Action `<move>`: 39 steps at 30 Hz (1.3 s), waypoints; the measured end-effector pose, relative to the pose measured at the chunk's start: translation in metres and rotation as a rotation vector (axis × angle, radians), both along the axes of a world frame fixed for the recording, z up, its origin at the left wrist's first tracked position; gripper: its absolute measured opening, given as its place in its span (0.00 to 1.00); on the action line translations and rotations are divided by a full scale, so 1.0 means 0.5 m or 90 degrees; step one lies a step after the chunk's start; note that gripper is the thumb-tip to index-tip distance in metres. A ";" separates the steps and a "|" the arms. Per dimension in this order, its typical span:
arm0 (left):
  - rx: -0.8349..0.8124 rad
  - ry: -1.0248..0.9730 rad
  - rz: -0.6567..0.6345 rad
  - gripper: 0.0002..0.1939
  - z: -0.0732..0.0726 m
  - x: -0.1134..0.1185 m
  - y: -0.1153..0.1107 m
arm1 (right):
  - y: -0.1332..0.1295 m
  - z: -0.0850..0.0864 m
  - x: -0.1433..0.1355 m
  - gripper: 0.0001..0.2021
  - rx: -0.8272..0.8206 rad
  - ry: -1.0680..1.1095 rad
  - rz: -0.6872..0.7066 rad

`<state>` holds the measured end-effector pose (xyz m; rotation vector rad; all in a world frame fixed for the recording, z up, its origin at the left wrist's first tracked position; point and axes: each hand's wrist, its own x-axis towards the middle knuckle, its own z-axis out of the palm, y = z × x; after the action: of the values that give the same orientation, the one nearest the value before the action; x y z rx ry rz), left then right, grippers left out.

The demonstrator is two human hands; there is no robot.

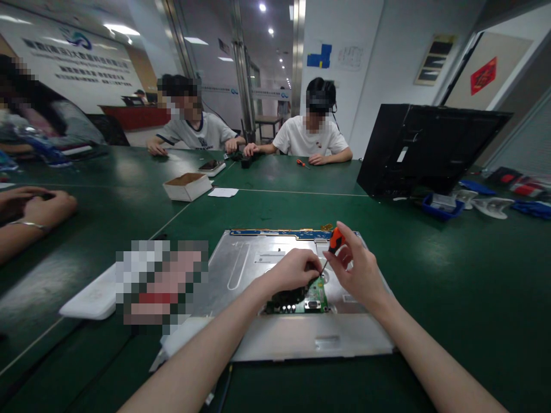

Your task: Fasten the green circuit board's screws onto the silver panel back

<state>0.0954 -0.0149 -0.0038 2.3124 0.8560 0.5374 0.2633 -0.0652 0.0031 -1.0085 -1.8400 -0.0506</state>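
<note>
My right hand (356, 264) grips the orange and black handle of a screwdriver (337, 238). Its thin shaft slants down to the left, toward the upper edge of a green circuit board (317, 297). My left hand (297, 269) is closed beside the screwdriver's tip, fingers pinched together; whatever lies between them is hidden. The board sits on a silver metal panel (245, 269) lying flat on the table, and my left hand covers part of it. A narrow blue circuit strip (275, 233) runs along the panel's far edge.
A white box (187, 187) stands beyond the panel, near two seated people. At the right are a black monitor casing (434, 149) and a blue tray (442, 206). Another person's hands (43, 209) rest at the left. A white object (92, 295) lies left of the panel.
</note>
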 end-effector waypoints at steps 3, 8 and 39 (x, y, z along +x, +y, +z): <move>0.003 0.001 -0.006 0.09 0.002 0.000 0.001 | 0.000 0.002 0.001 0.33 0.002 -0.004 -0.001; -0.012 -0.007 0.007 0.08 0.002 0.000 -0.002 | -0.003 0.003 0.001 0.34 -0.028 0.012 0.017; -0.014 -0.017 -0.001 0.08 -0.003 0.000 0.000 | 0.000 -0.005 0.000 0.33 -0.026 -0.004 0.037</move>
<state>0.0955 -0.0147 -0.0055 2.2810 0.8431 0.5543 0.2635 -0.0650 0.0006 -0.9832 -1.8816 0.0188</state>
